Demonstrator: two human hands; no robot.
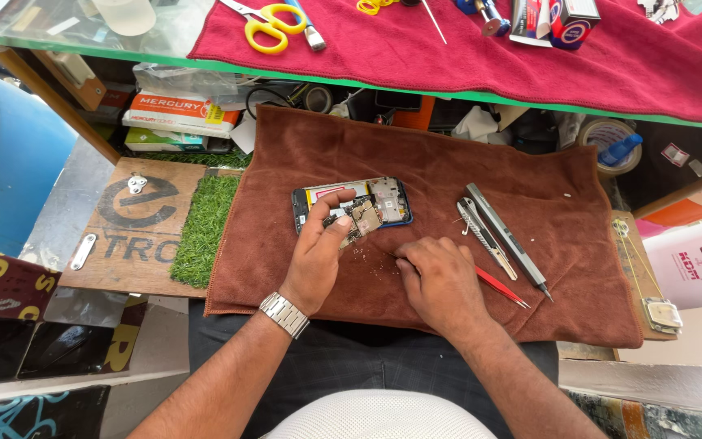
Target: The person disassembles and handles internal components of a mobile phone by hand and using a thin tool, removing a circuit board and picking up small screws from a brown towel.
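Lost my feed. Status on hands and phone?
Left hand grips circuit board over opened phone. Right hand rests closed on brown cloth; contents unclear. Red tweezers beside it.

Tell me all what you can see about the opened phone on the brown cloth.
The opened phone lies flat on the brown cloth, its back cover off. A blue frame edges it; inside show a yellow-and-pink battery area and grey metal boards. The left hand rests on its near edge, fingers holding a small loose board over it. The right hand is apart from it, on the cloth.
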